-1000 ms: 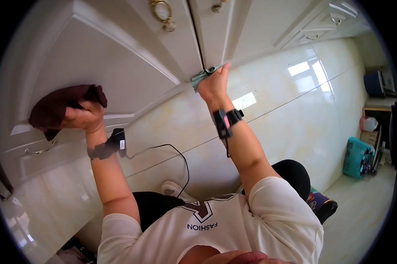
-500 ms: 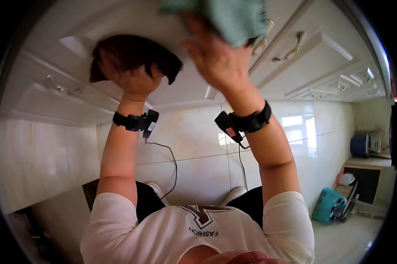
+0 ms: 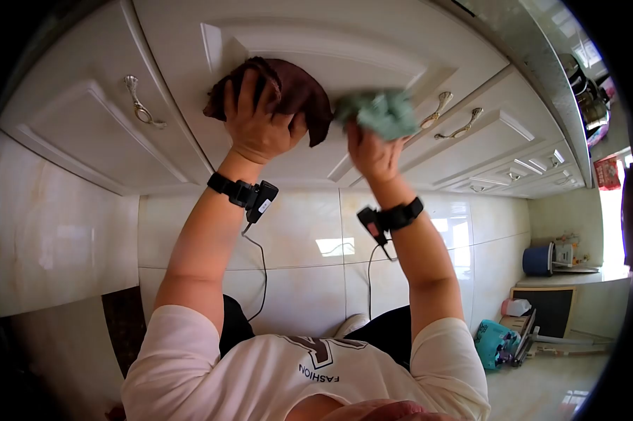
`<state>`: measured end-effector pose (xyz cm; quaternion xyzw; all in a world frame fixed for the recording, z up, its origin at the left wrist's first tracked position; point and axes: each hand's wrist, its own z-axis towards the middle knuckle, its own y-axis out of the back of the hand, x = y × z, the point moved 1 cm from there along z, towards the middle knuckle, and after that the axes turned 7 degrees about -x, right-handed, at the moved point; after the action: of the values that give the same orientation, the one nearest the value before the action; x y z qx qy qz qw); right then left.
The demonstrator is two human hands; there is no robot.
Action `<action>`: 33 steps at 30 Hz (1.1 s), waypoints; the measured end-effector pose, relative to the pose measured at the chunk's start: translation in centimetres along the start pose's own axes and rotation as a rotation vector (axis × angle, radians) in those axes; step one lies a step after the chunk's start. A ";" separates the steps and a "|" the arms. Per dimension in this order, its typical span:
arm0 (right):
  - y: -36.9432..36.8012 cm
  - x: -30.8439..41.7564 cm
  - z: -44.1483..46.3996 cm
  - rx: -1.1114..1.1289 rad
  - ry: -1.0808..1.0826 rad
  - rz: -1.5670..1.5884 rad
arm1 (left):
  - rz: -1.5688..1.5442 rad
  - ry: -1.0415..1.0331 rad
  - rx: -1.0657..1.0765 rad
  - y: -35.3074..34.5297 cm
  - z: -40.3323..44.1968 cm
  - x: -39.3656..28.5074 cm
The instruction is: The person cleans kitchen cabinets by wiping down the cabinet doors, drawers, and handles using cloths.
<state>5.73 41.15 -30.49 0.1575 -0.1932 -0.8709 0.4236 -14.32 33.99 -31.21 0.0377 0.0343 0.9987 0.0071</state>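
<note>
My left hand (image 3: 258,131) presses a dark brown cloth (image 3: 304,90) against a white cabinet door (image 3: 316,31), its fingers spread and partly tucked into the folds. To its right, my right hand (image 3: 374,156) is closed around a crumpled green cloth (image 3: 379,116), blurred by motion, which lies over the same door. The green cloth's left edge is close to the brown cloth; whether they touch I cannot tell. Just right of the green cloth is an ornate door handle (image 3: 437,110). Black straps with small wired devices circle both wrists.
Another handle (image 3: 142,105) sits on the left cabinet door. A countertop edge (image 3: 534,70) runs along the upper right. Thin cables hang from the wrist devices above the tiled floor (image 3: 299,242). A blue bin (image 3: 538,261) and a turquoise bag (image 3: 495,344) stand at the right.
The view has shifted, showing more of the cabinets and countertop. My right hand and the green cloth have come lower in view. The brown cloth and left hand now appear farther right.
</note>
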 end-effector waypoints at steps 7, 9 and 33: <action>-0.6 2.2 6.5 -0.235 -0.010 -0.171 | -0.020 0.023 -0.016 -0.1 -0.3 0.2; -1.8 2.5 0.3 0.010 0.013 -0.124 | -0.045 0.027 -0.006 0.0 -0.4 0.3; 4.2 -0.8 0.3 -0.234 -0.443 0.353 | -0.220 0.030 0.024 -0.3 -1.1 0.6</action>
<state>8.94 39.49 -28.16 -0.1219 -0.2036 -0.8134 0.5311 -15.01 34.24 -32.32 0.0190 0.0501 0.9918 0.1157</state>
